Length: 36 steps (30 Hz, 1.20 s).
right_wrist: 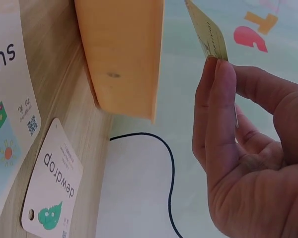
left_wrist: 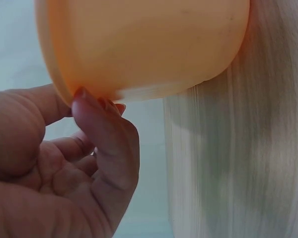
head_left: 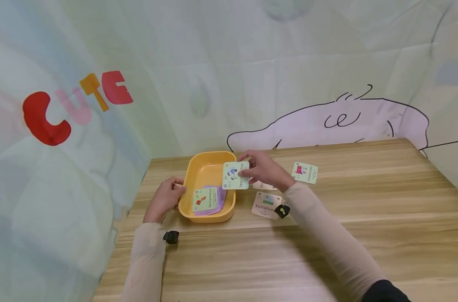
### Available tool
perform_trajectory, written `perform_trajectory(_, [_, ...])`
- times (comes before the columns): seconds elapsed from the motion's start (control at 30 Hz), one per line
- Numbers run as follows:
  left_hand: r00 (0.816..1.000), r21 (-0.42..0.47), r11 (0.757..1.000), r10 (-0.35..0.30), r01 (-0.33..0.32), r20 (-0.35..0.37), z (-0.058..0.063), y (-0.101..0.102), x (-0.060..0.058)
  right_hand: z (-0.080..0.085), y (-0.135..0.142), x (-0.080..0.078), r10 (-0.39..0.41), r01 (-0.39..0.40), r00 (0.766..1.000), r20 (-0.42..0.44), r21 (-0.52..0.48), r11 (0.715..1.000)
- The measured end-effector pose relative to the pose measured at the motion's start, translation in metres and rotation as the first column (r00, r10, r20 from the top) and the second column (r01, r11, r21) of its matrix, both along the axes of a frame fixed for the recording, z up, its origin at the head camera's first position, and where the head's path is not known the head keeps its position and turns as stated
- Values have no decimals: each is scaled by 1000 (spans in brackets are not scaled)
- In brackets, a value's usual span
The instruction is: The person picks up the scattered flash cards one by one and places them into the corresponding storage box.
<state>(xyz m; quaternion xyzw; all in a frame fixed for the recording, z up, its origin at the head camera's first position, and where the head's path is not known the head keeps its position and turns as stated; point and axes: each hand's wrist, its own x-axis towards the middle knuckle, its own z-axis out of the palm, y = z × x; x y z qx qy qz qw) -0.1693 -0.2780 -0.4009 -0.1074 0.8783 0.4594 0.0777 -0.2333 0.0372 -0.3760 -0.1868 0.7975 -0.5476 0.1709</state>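
Observation:
A yellow plastic tray (head_left: 210,158) stands on the wooden table, with a green "Spring Festival" card (head_left: 204,199) lying over purple cards (head_left: 222,197) inside it. My left hand (head_left: 165,198) pinches the tray's left rim between thumb and fingers; the left wrist view shows the tray wall (left_wrist: 149,44) from close by. Over the tray's right edge, my right hand (head_left: 265,168) holds a pale green flashcard (head_left: 230,181) marked with "Day". In the right wrist view, this card (right_wrist: 208,32) is seen nearly edge-on between thumb and fingers.
Right of the tray lie a "sunshine" card (head_left: 264,204) and a "dewdrop" card (right_wrist: 52,183), the latter partly hidden by my right hand in the head view. Farther right is a "Children's Day" card (head_left: 305,173). A printed curtain (head_left: 183,84) hangs behind the table.

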Motion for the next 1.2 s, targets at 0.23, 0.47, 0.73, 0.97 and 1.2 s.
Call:
perform_trajectory(0.23, [1000, 8, 1000, -3, 3, -1, 0, -1, 1, -3, -11, 0, 20, -20, 1000, -13, 7, 1000])
perform_trajectory(0.47, [1000, 8, 1000, 1, -1, 1, 0, -1, 1, -5, -20, 0, 30, -31, 999, 13, 12, 999])
perform_trajectory(0.73, [1000, 20, 1000, -10, 11, -21, 0, -1, 2, -5, -30, 1, 50, -50, 999, -6, -16, 999])
perform_trajectory(0.97, [1000, 23, 1000, -10, 10, -21, 1, -1, 1, -8, -41, 0, 62, -62, 998, 3, -1, 998])
perform_trajectory(1.2, [1000, 22, 1000, -10, 11, -20, -1, -1, 1, -13, -48, -2, 56, -56, 998, 12, 42, 998])
